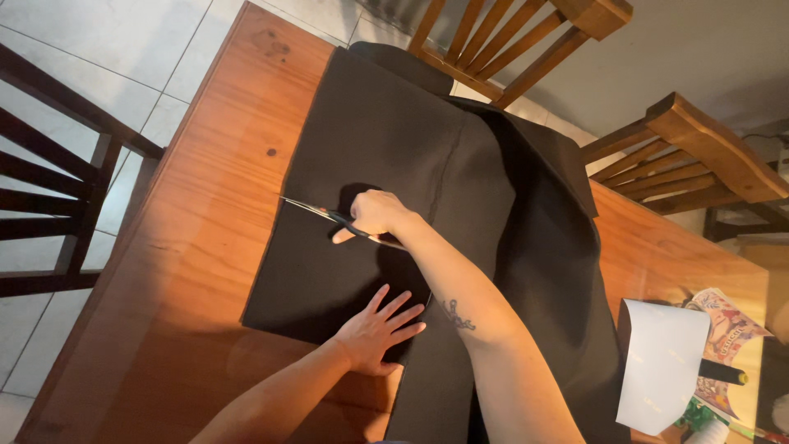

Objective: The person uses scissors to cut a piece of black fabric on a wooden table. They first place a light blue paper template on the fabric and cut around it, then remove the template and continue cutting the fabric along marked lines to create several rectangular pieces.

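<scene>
R hand (375, 212) was closed around the handles of a pair of scissors (329, 215), fingers thru the loops, blades pointing toward the table's left edge. Blade tips sat right at the left edge of the black fabric (394, 140), at the end of a cut line running across it. Whether the blades were open or shut: can't tell, too thin in the shot.

L hand (374, 330) lay flat, palm down, fingers spread wide, pressing on the near piece of fabric just below the cut line. Holding nothing, just pinning the cloth. The two hands were near each other, not touching; R forearm crossed above the L hand, w/ a small tattoo on it.

Fabric covered most of the middle of the wooden table (197, 247), flat on the left, bunched and folded over on the right side. Far end reached the table's far edge.

Further out: curled white sheet of paper (662, 362) at the table's right, next to a printed coloured sheet (727, 325) and some small items I couldn't id. Wooden chairs (526, 33) stood at the far side; a dark chair (49, 181) at left on the tiled floor (99, 49).
</scene>
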